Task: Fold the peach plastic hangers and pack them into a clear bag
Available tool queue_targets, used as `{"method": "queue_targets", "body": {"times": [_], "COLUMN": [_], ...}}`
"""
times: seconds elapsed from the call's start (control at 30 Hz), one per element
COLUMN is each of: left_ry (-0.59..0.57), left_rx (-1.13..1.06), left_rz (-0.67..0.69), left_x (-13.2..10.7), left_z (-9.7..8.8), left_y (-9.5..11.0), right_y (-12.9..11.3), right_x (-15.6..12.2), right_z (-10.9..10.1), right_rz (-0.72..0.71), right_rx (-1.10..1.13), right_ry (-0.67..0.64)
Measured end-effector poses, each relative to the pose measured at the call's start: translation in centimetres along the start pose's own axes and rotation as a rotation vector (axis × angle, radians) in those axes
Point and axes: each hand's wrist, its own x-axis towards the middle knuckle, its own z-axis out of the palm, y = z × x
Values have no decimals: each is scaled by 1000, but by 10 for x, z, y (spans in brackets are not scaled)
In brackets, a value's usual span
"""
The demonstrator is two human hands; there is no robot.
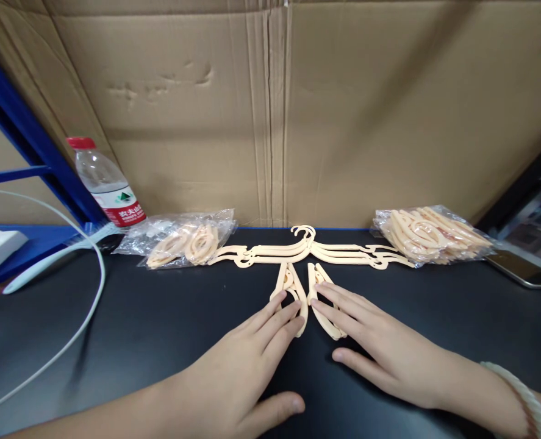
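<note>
My left hand [247, 360] lies flat on the black tabletop [151, 323], fingers stretched out, their tips resting on a cream plastic loop piece [290, 286]. My right hand [380, 347] is flat too, its fingers spread over a second loop piece [319, 281] just to the right. Both pieces point toward a stack of cream plastic hangers [307, 250] lying across the table's far side. A pale bead bracelet [521, 396] circles my right wrist.
Two clear bags of cream loop pieces lie at the back: one left [183, 241], one right [430, 235]. A red-capped water bottle [108, 183] leans by a blue rack [32, 140]. A white cable [69, 286] curves at left. Cardboard [270, 110] forms the back wall. A tablet [526, 268] sits at right.
</note>
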Motion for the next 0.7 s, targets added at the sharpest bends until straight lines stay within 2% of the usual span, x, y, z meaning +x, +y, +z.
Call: {"method": "queue_targets", "body": {"times": [0.13,0.23,0.37,0.43,0.53,0.7], "left_ry": [45,159,298,339,360,349], "left_rx": [27,64,47,-3,-87,-137], "left_rz": [-10,-33,-57,-89,-143,-149], "left_x": [0,0,5,8,10,9], "left_z": [3,3,-4,-8,-8,-2], "left_y": [-1,-5,-15,-19,-21,-17], "right_y": [-2,5,41,65,88,93], "right_x": [0,2,4,3,2,2], "right_z": [-1,-6,-13,-14,-11,-3], "right_rz": [-4,20,114,171,217,193], "right_rx": [1,-1,-88,-154,-197,-224], "right_ry": [17,131,395,463,437,340]}}
